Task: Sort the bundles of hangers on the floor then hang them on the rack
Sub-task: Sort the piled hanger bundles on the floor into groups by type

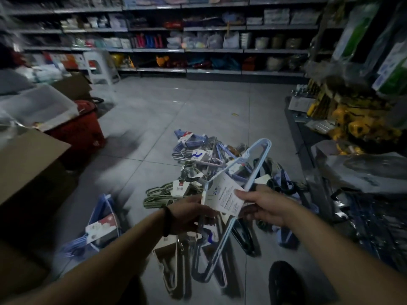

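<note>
Currently we hold one light-blue hanger bundle [236, 179] above the grey floor [167, 111]: our left hand [191, 213] grips its lower edge, our right hand [262, 205] pinches its white label [224, 194]. Beneath lies the hanger pile [198, 164].

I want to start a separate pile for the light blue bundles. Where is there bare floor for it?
Bare tiles lie beyond the hanger pile, toward the white stool and shelves. Another bare strip runs between the pile and the red basket. It is crowded around both hands and along the right-hand goods.
</note>
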